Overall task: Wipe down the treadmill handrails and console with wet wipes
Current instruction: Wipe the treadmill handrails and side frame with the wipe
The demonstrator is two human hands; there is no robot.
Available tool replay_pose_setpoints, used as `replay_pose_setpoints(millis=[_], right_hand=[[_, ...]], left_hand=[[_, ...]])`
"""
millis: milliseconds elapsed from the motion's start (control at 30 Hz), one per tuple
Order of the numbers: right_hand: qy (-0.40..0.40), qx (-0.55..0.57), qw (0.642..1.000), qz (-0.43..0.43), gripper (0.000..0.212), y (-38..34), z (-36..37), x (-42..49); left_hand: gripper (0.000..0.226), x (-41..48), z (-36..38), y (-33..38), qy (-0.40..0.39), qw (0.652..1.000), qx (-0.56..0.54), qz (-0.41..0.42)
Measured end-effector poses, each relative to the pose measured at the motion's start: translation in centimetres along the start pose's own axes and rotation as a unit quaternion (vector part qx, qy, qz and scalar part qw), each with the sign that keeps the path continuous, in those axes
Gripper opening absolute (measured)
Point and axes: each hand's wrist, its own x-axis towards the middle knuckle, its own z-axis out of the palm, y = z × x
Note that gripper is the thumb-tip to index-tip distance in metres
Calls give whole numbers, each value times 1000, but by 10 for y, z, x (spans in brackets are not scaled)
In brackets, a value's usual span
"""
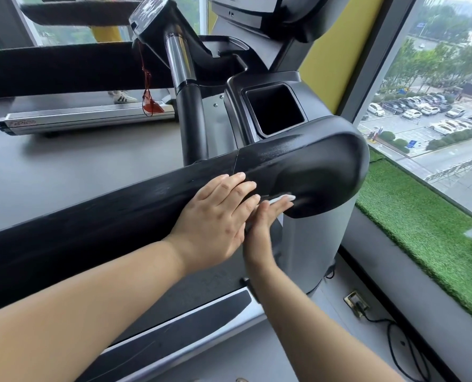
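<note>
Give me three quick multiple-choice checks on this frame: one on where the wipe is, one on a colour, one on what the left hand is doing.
1. Where is the wipe?
A) in a bucket
B) under the right hand, against the handrail end
C) on a chair

2. What colour is the safety clip?
A) red
B) blue
C) white

3. The left hand is:
A) gripping a bottle
B) lying flat on the handrail
C) hanging clear of it

Answers:
1 B, white shows beneath its straight fingers.
2 A, it hangs red beside the chrome post.
3 B, fingers straight, holding nothing.
</note>
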Motion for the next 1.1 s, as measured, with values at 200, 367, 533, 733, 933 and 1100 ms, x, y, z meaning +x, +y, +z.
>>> replay_pose_setpoints(millis=[200, 367, 533, 733, 933, 1100], right_hand=[[92, -69, 993, -14, 66, -16, -9, 30], [-66, -282, 923, -252, 72, 31, 4, -15], [7, -249, 951, -181, 73, 1, -32, 39], [-36, -296, 938, -177, 72, -3, -11, 11], [-125, -431, 836, -314, 68, 27, -26, 4], [15, -297, 945, -138, 82, -29, -35, 46]], left_hand=[[44, -10, -8, -3, 8, 1000, 4, -28], [43, -17, -12, -4, 21, 999, 4, -43], [44, -18, -13, -7, 18, 999, 0, -43], [46, -15, -17, -3, 20, 997, -24, -66], [49, -12, -20, -4, 3, 998, -23, -66], [51, -11, -22, -6, -13, 997, -27, -66]])
